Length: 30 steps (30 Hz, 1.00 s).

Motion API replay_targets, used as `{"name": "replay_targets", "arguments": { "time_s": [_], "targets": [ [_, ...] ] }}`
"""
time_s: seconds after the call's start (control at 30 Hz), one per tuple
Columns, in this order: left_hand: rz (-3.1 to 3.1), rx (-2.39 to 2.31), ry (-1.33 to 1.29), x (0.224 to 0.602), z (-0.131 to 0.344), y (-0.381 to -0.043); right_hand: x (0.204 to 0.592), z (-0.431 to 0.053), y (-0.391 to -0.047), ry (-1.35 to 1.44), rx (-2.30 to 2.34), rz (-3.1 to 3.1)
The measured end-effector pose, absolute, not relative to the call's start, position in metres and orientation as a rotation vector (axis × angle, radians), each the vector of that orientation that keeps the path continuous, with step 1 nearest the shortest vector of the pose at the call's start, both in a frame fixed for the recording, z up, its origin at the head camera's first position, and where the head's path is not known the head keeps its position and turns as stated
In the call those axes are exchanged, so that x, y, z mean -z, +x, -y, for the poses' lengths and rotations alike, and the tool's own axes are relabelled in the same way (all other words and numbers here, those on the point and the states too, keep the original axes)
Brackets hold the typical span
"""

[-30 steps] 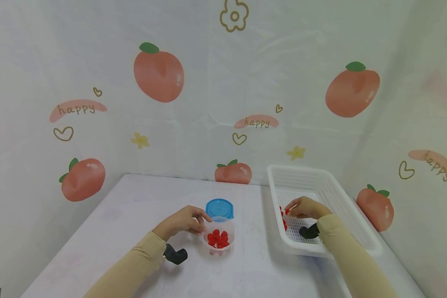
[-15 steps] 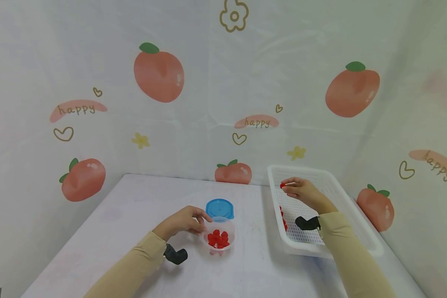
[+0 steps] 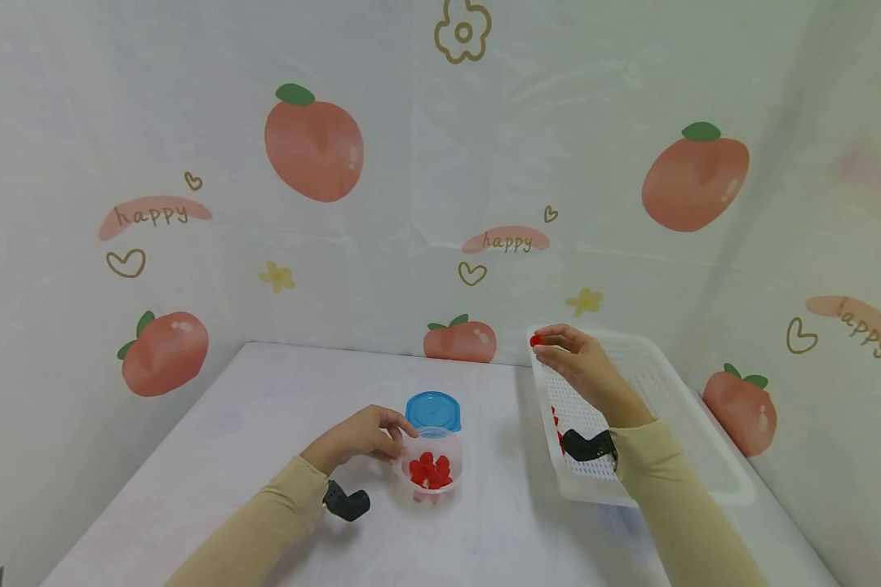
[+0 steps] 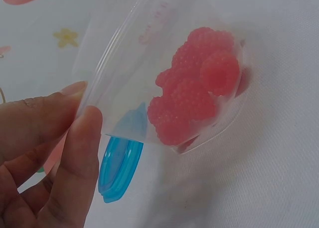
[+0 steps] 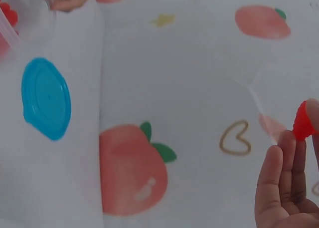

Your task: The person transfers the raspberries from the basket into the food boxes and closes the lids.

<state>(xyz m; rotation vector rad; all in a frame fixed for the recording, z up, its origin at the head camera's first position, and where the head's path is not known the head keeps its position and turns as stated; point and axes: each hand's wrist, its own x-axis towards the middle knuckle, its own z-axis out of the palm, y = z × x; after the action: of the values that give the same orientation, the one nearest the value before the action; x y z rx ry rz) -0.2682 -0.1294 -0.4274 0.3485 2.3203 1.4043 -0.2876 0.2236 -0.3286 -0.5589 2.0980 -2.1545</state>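
My left hand (image 3: 363,436) pinches the rim of a clear plastic tub (image 3: 451,447), thumb on one side of its wall and a finger on the other, as the left wrist view shows. Several red raspberries (image 4: 192,88) lie on the tub's bottom. Over the far left corner of a white basket, my right hand (image 3: 583,363) holds up a single raspberry (image 5: 302,122) between thumb and fingers. More raspberries (image 3: 555,421) lie along the basket's left inner side, partly hidden by its wall and the wrist camera.
The white perforated basket (image 3: 705,424) stands on the right of the table (image 3: 301,383). A blue lid (image 3: 433,410) lies just behind the tub. Behind the table hangs a printed backdrop (image 3: 411,163).
My right hand has risen from the basket floor with a raspberry and moved up and left to the basket's far left corner. The left hand and tub have stayed put.
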Motion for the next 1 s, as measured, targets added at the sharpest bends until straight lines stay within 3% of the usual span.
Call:
{"name": "replay_targets", "arguments": {
  "time_s": [0.5,1.0],
  "targets": [
    [-2.328,-1.400,0.356,0.430,0.131,-0.268,0.343,-0.172,-0.256,-0.572,2.015,-2.161],
    [-2.338,-1.385,0.333,0.430,0.130,-0.269,0.394,-0.143,-0.242,-0.517,1.840,-2.233]
  ]
}}
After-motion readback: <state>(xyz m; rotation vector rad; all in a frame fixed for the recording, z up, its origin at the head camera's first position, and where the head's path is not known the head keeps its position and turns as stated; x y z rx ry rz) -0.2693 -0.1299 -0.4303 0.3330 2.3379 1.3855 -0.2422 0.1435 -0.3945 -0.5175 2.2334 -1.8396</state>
